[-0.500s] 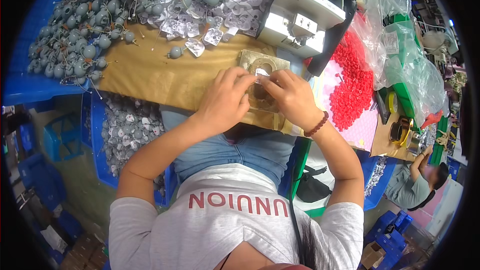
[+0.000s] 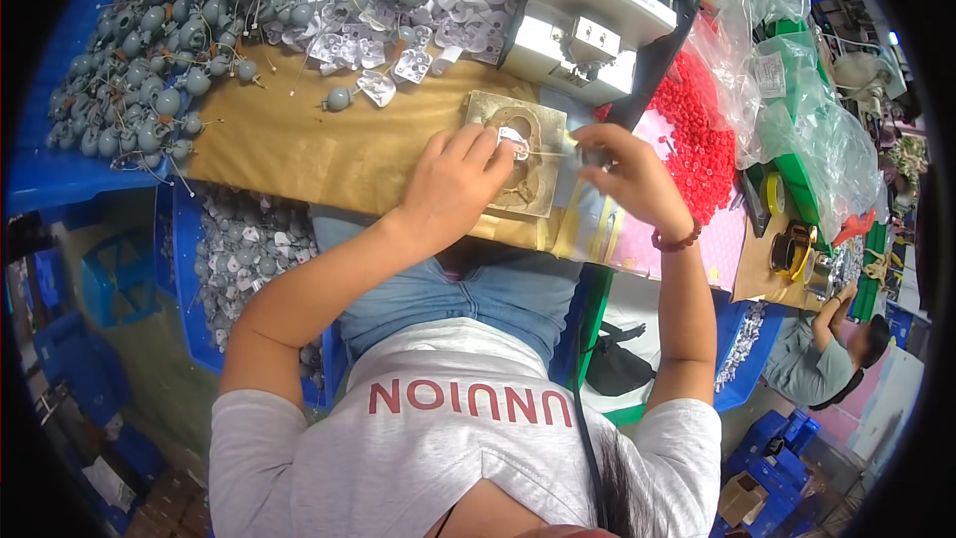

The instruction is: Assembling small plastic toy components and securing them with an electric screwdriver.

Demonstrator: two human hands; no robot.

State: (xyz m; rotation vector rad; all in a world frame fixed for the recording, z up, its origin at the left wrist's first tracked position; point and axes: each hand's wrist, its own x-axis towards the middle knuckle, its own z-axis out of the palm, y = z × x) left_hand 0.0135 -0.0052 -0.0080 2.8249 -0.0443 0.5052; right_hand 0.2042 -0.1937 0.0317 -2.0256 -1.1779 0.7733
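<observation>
A small white plastic piece sits in the hollow of a square metal fixture block at the table's front edge. My left hand has its fingers bent together, the tips pressed on the left side of that piece. To the right of the block, my right hand pinches a small grey part, blurred by motion. A thin pale wire-like line runs from the white piece toward these fingers.
Grey ball-shaped parts with wires heap at the left, beside white plastic pieces. A white machine stands behind the block. Red small parts lie at the right. A blue bin holds more parts below the table edge.
My right hand has drawn away from the white piece to the right, with the grey part showing in its fingers. My left hand stays at the block, slightly lower.
</observation>
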